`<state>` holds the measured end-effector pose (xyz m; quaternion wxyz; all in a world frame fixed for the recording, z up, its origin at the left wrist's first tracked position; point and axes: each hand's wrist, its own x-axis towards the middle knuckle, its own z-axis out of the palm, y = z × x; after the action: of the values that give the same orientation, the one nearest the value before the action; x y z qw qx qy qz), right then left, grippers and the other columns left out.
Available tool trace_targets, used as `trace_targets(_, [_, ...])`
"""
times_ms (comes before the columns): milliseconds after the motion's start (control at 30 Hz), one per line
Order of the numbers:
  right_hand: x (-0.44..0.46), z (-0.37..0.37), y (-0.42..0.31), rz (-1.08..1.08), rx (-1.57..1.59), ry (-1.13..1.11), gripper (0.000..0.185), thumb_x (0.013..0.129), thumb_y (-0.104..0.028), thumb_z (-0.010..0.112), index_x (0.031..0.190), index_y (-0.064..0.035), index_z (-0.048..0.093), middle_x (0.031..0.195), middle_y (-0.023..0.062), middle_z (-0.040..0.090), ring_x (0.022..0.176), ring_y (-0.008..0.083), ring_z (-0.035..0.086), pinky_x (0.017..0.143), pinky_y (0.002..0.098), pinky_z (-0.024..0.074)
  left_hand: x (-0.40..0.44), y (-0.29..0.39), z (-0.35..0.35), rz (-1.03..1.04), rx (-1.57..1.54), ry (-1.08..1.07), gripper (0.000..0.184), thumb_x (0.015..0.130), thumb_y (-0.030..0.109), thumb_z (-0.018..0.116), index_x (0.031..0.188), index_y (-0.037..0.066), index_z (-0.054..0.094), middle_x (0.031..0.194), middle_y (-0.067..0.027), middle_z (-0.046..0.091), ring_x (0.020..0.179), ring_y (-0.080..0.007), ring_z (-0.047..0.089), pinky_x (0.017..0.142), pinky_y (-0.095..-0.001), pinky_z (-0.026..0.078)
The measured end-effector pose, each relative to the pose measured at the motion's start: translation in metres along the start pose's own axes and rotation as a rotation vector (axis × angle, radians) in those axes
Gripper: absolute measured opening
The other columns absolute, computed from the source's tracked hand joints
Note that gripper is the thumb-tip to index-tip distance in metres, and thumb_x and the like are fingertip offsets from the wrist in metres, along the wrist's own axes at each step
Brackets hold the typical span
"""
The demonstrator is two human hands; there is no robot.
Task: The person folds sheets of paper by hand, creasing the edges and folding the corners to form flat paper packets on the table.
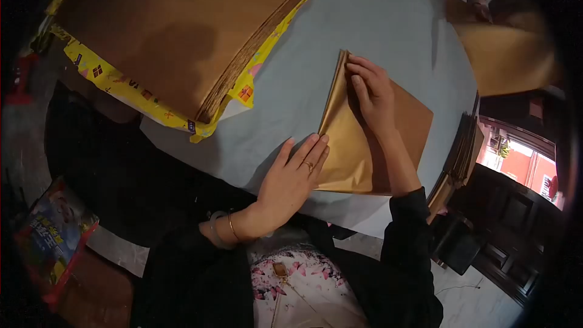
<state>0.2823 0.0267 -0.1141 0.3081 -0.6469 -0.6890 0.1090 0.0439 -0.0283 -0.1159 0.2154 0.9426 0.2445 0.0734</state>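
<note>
A sheet of gold paper (344,161) with a brown back lies folded on the pale blue cloth of the table. My left hand (291,176) rests flat on its left edge, fingers stretched out, a ring on one finger. At the far corner of the fold my right hand (375,94) has its fingers curled over the upright gold edge, with the thumb against the near side. Between the two hands the gold side bulges slightly. The brown side shows to the right, partly under my right forearm.
A thick stack of brown paper (152,30) lies on yellow printed wrapping (130,96) at the upper left. Folded pieces (458,155) are piled at the table's right edge. Another gold sheet (507,58) is beyond, near a person. A colourful bag (54,237) stands at lower left.
</note>
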Motion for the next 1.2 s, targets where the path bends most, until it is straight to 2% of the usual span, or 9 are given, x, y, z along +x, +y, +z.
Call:
trace_targets(67, [0.001, 0.004, 0.003, -0.104, -0.098, -0.056, 0.023, 0.084, -0.009, 0.058, 0.107, -0.0073, 0.061, 0.116, 0.0057, 0.058, 0.102, 0.0246, 0.053, 0.089, 0.0345, 0.0398, 0.0, -0.001, -0.001, 0.008, 0.008, -0.012, 0.054, 0.082, 0.02, 0.047, 0.132, 0.003, 0.04, 0.142, -0.0098, 0.031, 0.133, -0.0228, 0.025, 0.105, -0.0438, 0.023])
trace_targets(500, [0.001, 0.011, 0.0, -0.169, -0.286, -0.041, 0.032, 0.082, -0.016, 0.06, 0.114, -0.0126, 0.059, 0.12, 0.0008, 0.055, 0.103, 0.0219, 0.051, 0.089, 0.0345, 0.0364, 0.0, -0.003, -0.001, 0.007, 0.09, -0.022, 0.071, 0.076, 0.039, 0.06, 0.134, 0.005, 0.038, 0.144, -0.0083, 0.027, 0.134, -0.0223, 0.022, 0.107, -0.0422, 0.021])
trace_targets(600, [0.001, 0.008, -0.007, -0.109, -0.328, -0.102, 0.034, 0.083, -0.016, 0.058, 0.116, -0.0115, 0.056, 0.123, 0.0036, 0.053, 0.107, 0.0252, 0.05, 0.092, 0.0367, 0.0359, 0.0, -0.002, -0.002, -0.013, 0.095, -0.009, 0.072, 0.073, 0.04, 0.061, 0.133, 0.006, 0.039, 0.144, -0.0078, 0.027, 0.134, -0.0223, 0.021, 0.107, -0.0423, 0.021])
trace_targets(800, [-0.002, 0.003, -0.022, -0.024, -0.34, -0.135, 0.058, 0.073, -0.037, 0.068, 0.124, -0.0157, 0.05, 0.131, 0.0011, 0.044, 0.115, 0.0253, 0.043, 0.098, 0.0379, 0.0321, 0.002, -0.004, 0.001, -0.04, 0.045, 0.038, 0.074, 0.067, 0.041, 0.068, 0.129, 0.01, 0.043, 0.143, -0.009, 0.028, 0.134, -0.023, 0.023, 0.107, -0.0436, 0.022])
trace_targets(867, [0.001, 0.009, -0.014, 0.039, -0.289, -0.103, 0.055, 0.073, -0.043, 0.068, 0.12, -0.0175, 0.053, 0.126, 0.0021, 0.048, 0.111, 0.0261, 0.044, 0.095, 0.0401, 0.0314, 0.002, -0.004, 0.0, -0.042, 0.033, 0.042, 0.076, 0.064, 0.043, 0.069, 0.128, 0.01, 0.044, 0.143, -0.0089, 0.029, 0.133, -0.023, 0.024, 0.106, -0.0448, 0.022])
trace_targets(933, [0.005, 0.016, -0.005, -0.018, -0.269, 0.011, 0.05, 0.072, -0.041, 0.069, 0.114, -0.0177, 0.057, 0.121, 0.0009, 0.051, 0.107, 0.025, 0.046, 0.093, 0.0416, 0.0322, 0.001, -0.003, 0.0, -0.03, 0.057, 0.039, 0.077, 0.064, 0.043, 0.069, 0.128, 0.01, 0.044, 0.143, -0.0088, 0.029, 0.133, -0.0229, 0.024, 0.106, -0.045, 0.023])
trace_targets(1000, [0.01, 0.018, -0.001, 0.077, -0.152, 0.022, 0.044, 0.071, -0.039, 0.07, 0.108, -0.0177, 0.061, 0.117, -0.0003, 0.053, 0.105, 0.0233, 0.048, 0.091, 0.0429, 0.0325, 0.002, -0.003, 0.002, -0.035, 0.05, 0.045, 0.077, 0.063, 0.043, 0.07, 0.128, 0.011, 0.044, 0.143, -0.0087, 0.029, 0.133, -0.0227, 0.024, 0.105, -0.0451, 0.023])
trace_targets(1033, [0.014, 0.02, -0.001, 0.074, -0.131, 0.096, 0.036, 0.07, -0.036, 0.071, 0.099, -0.0159, 0.065, 0.108, 0.001, 0.056, 0.098, 0.022, 0.052, 0.088, 0.0402, 0.0357, 0.002, -0.003, 0.003, -0.027, 0.073, 0.043, 0.077, 0.063, 0.043, 0.07, 0.128, 0.011, 0.044, 0.143, -0.0087, 0.029, 0.133, -0.0227, 0.024, 0.105, -0.0451, 0.023])
trace_targets(1200, [0.033, 0.028, 0.009, 0.3, 0.242, 0.177, 0.03, 0.071, -0.033, 0.071, 0.09, -0.0112, 0.067, 0.092, 0.0054, 0.057, 0.084, 0.0208, 0.057, 0.073, 0.0326, 0.0442, 0.001, -0.003, 0.007, -0.009, 0.081, 0.101, 0.077, 0.062, 0.044, 0.07, 0.127, 0.011, 0.045, 0.141, -0.0093, 0.031, 0.131, -0.0226, 0.027, 0.104, -0.045, 0.024])
